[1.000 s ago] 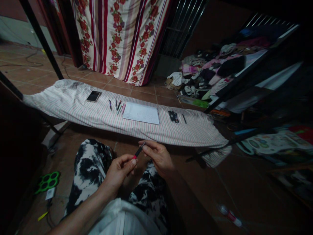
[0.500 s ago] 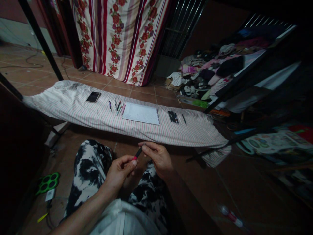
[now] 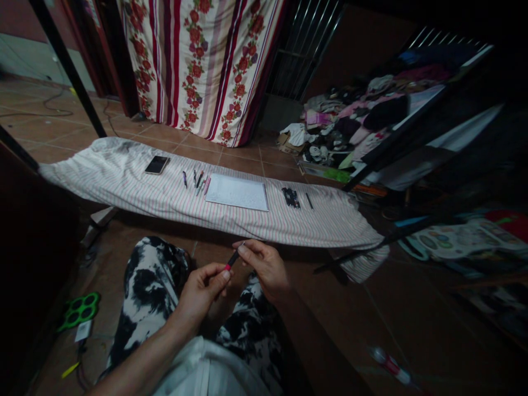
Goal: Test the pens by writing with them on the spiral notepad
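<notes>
In front of the spiral notebook (image 3: 237, 192), its writing illegible, the left hand (image 3: 206, 285) pinches a red-and-black pen (image 3: 233, 259); the right hand (image 3: 266, 270) pinches its tip.

Black-and-white blotched trousers (image 3: 150, 289), pale top (image 3: 202, 371), bare forearms (image 3: 152, 344)

A slim black pen (image 3: 234, 259) with a pinkish-red section at its lower end and a thin, pale metallic-looking tip at its upper end slants up and to the right above the person's lap. The left hand (image 3: 206, 286) pinches the red section between thumb and fingers; the tip lies at the right hand's (image 3: 264, 268) thumb and forefinger, their hold too small to make out.
</notes>
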A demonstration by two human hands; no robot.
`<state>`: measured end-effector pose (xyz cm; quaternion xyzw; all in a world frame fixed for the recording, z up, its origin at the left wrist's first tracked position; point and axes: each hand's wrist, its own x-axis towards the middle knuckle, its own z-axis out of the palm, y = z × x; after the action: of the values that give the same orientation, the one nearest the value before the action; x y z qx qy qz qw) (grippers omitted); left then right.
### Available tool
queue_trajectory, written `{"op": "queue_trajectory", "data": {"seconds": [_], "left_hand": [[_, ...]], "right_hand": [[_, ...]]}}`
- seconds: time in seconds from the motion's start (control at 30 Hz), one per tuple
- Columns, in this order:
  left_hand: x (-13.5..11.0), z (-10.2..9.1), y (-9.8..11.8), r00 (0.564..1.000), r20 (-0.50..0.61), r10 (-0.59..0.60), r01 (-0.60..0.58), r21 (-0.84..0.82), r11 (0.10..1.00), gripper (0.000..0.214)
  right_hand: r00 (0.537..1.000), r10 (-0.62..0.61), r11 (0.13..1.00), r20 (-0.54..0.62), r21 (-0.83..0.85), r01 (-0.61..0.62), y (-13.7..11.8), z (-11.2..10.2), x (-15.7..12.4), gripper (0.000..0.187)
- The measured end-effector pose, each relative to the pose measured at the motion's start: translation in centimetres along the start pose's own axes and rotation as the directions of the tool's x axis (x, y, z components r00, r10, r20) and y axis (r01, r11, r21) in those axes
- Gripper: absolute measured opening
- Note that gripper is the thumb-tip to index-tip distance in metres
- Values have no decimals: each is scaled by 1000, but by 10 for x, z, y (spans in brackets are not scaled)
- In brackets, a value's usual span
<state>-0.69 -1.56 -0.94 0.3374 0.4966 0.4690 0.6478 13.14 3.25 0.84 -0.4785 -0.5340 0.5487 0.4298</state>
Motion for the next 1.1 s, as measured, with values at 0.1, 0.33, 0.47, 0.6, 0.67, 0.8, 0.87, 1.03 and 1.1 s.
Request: {"op": "queue_trajectory", "data": {"seconds": [0.1,0.33,0.47,0.6,0.67,0.8,0.87,1.03,1.1], "left_hand": [[0,0,-1,1000,-12,19,-19,13,1000,37],[-1,-2,-2,1000,-11,27,-27,-1,1000,32],[-2,-2,1,1000,11,-1,1,-14,1000,33],[-2,-2,2,1000,20,-21,21,-26,999,35],[-2,-2,2,1000,16,-17,17,-18,1000,36],[-2,-1,2,1000,5,14,-14,16,1000,36],[-2,-1,2,1000,4,27,-27,23,999,35],[-3,-2,1,999,-16,41,-40,20,999,34],[-2,-3,2,999,-14,44,-43,17,999,34]], "right_hand": [[999,26,1000,-29,2,-26,3,0,1,26],[1000,-4,998,9,65,3,4,0,-1,29],[999,-21,995,26,101,18,3,0,0,29],[1000,-4,996,4,91,4,3,1,0,23],[1000,2,997,-19,81,0,3,2,0,21],[998,15,997,-63,78,-10,1,3,1,19],[996,18,997,-85,81,-11,1,4,2,20],[997,2,998,-84,65,4,1,5,2,22],[999,-8,996,-42,83,12,1,4,1,24]]}}
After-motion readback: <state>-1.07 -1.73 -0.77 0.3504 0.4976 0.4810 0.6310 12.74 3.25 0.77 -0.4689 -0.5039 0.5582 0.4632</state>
